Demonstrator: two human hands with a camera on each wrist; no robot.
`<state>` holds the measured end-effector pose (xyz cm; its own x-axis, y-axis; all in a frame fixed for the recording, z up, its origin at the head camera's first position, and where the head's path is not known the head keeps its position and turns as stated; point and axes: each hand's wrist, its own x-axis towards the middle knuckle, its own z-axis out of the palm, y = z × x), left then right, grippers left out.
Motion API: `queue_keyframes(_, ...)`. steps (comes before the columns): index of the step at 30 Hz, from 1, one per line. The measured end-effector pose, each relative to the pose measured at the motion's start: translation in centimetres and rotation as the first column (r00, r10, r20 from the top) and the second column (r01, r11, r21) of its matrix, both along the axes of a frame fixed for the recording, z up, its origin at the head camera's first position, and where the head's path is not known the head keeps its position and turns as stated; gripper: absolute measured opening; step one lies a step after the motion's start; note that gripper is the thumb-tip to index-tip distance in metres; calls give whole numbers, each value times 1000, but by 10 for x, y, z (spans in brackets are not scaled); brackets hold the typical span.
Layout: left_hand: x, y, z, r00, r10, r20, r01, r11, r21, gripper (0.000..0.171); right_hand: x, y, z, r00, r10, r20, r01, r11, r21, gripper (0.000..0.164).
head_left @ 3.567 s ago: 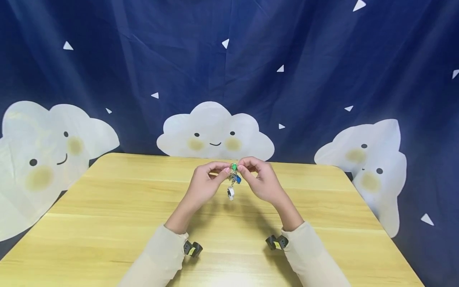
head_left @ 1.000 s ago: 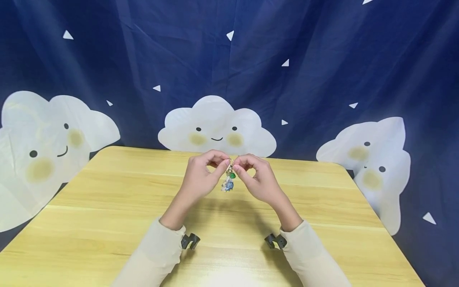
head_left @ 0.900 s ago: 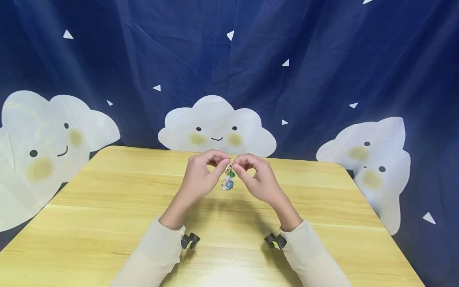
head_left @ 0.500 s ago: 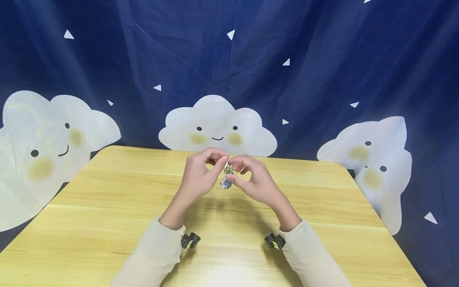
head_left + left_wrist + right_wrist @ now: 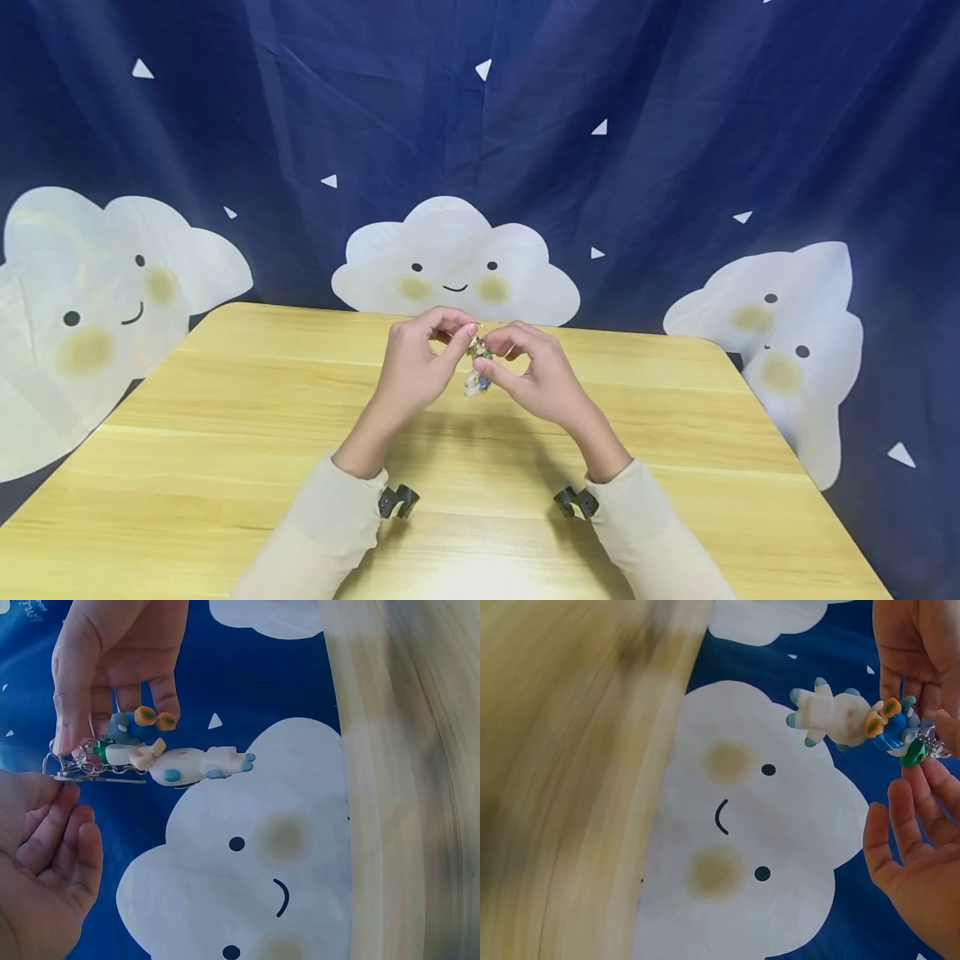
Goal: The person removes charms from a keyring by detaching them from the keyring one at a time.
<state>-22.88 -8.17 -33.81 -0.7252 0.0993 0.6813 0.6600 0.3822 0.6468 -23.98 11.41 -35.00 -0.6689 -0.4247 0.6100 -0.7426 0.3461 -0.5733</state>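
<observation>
Over the table, both hands hold a keychain (image 5: 472,385) in front of the body. My left hand (image 5: 411,360) pinches its metal ring between thumb and forefinger at the top. With thumb and forefinger my right hand (image 5: 545,375) grips the chains close to a green charm (image 5: 915,753). Below the fingers hang a white figure (image 5: 187,766) with blue feet and a blue figure (image 5: 891,736) with orange feet. A flat metal piece (image 5: 101,779) lies along the chains in the left wrist view. Fingertips partly hide the ring and chain links.
The pale wooden table (image 5: 225,467) spreads beneath the hands. Behind it hangs a dark blue cloth (image 5: 390,108) printed with white clouds and triangles. A small black camera (image 5: 399,502) sits at each cuff.
The green charm, earlier up between the fingertips, now hangs lower, and the left fingers have moved to the ring. My right thumb has slid down from the ring to the charms.
</observation>
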Motion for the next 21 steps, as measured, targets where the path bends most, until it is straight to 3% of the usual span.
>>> queue_keyframes(6, -1, -1, 0, 1000, 9, 1, -9, 1000, -2, 6, 0, 3, 2, 1000, 18, -2, -18, 998, -59, 5)
queue_keyframes(10, -1, -1, 0, 1000, 13, -2, -13, 1000, -3, 6, -1, 3, 3, 1000, 20, -17, -21, 997, -70, 8)
queue_keyframes(21, 0, 0, 2, 1000, 11, -14, -10, 1000, 19, 6, -1, -1, 0, 1000, 11, -19, -10, 1000, 4, 7)
